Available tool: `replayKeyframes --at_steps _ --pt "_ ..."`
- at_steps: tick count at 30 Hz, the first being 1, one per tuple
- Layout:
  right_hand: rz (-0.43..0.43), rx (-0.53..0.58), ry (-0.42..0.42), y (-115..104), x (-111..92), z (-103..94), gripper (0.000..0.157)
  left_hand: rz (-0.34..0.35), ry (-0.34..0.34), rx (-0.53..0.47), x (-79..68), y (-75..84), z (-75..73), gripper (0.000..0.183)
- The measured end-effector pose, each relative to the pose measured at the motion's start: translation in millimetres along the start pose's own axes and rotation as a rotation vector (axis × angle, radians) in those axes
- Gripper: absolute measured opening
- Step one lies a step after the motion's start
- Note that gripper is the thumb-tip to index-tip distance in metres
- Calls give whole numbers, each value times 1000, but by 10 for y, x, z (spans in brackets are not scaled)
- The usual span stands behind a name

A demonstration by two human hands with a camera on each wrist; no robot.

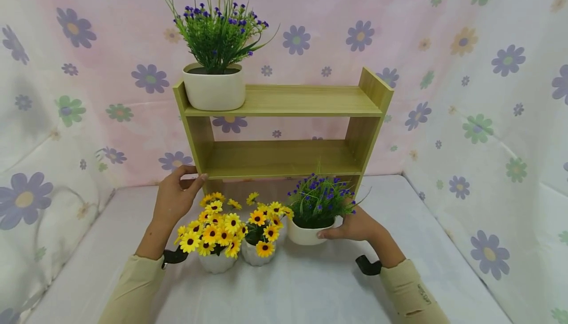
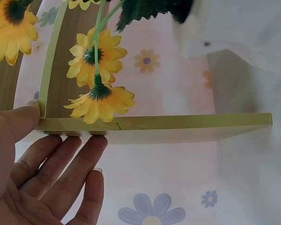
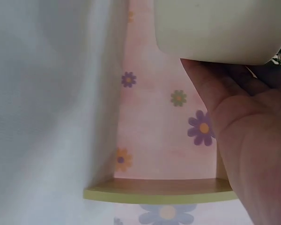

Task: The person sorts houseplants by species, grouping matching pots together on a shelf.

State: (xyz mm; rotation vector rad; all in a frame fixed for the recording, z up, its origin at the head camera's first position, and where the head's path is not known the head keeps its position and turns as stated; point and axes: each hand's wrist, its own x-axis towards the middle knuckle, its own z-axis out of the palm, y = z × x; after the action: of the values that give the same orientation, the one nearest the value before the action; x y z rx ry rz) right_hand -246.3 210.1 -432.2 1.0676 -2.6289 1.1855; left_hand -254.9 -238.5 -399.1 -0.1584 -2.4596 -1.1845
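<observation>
A light wooden shelf rack (image 1: 284, 159) stands against the back of the table. At its left side panel (image 2: 159, 123), my left hand (image 1: 174, 198) grips the edge, thumb at the front and fingertips along the outer face. My right hand (image 1: 358, 225) holds a potted plant with purple flowers (image 1: 310, 234) in front of the rack's lower right, thumb on the near side of the white oval pot. In the right wrist view the pot (image 3: 220, 30) hides most of the fingertips. Two small white pots of yellow flowers, one left (image 1: 218, 263) and one right (image 1: 257, 254), stand between my hands.
Another white pot with purple flowers (image 1: 215, 90) sits at the left end of the top shelf. A white cloth (image 1: 301, 289) covers the table. Flower-printed curtains (image 1: 470, 117) enclose the back and sides.
</observation>
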Motion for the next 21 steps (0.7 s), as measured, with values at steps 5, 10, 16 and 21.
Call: replayKeyframes --at_steps 5,10,16,21 --pt "40 55 1 -72 -28 -95 108 -1 1 0 2 -2 3 53" --pt "204 21 46 -170 -74 -201 97 0 1 7 -4 1 0 53" --pt "244 71 95 -246 -98 -370 89 -8 -2 10 2 1 4 54" --pt "51 229 146 -273 -54 -517 85 -7 4 11 0 -6 8 53"
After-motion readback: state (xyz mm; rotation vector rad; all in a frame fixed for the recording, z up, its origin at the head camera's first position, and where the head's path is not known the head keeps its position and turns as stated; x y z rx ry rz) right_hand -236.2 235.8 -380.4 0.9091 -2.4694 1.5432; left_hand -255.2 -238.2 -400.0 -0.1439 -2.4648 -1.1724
